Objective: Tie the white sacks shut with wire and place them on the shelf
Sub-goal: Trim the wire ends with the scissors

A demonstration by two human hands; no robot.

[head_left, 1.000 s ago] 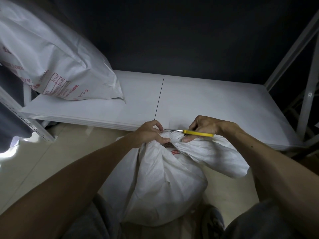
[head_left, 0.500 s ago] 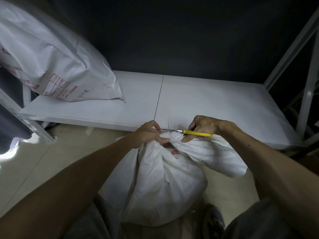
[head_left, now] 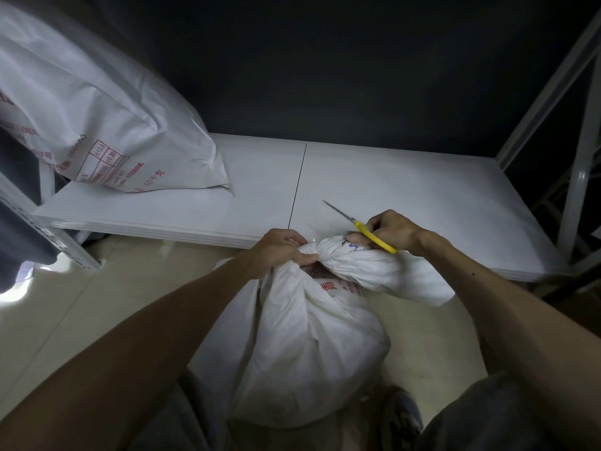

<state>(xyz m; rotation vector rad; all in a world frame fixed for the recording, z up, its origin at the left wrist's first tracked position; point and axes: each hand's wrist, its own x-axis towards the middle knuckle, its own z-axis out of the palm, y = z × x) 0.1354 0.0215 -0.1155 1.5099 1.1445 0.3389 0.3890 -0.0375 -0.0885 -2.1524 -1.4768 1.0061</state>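
- Head view, hidden parts: second sack [head_left: 97, 125] is cut off by the left and top edges, and its red print is partly readable, partly blurred.
- Sack [head_left: 309, 346] hides its own base behind the person's grey-clad legs at the bottom edge; a shoe [head_left: 400, 415] shows only in part beside it.
- Wire at the sack's neck cannot be made out: both grips cover that spot, and only a tiny glint shows between them.
- Fingertips of the right grip are tucked under the palm, out of sight.
- Surface and room: the sack stands upright on a pale, glossy floor [head_left: 97, 304], just in front of the shelf [head_left: 390, 196] and between the person's knees.
- The shelf is a low white board with a thin dark seam down its middle; the second sack lies on its left end, leaning back.
- White metal uprights [head_left: 579, 157] rise at the right end, a perforated one at the left; a dark wall [head_left: 325, 60] stands behind.
- Left grip [head_left: 279, 252]: fingers are curled tight round the gathered neck of the sack, thumb on the near side, squeezing the cloth into a narrow waist.
- Right grip [head_left: 390, 229]: it is closed round the yellow handle of a tool [head_left: 374, 237], with the hand lying on the sack's loose top, which flops right over the shelf edge.
- The tool's thin metal shaft points up and left, away from the sack, over the shelf board.
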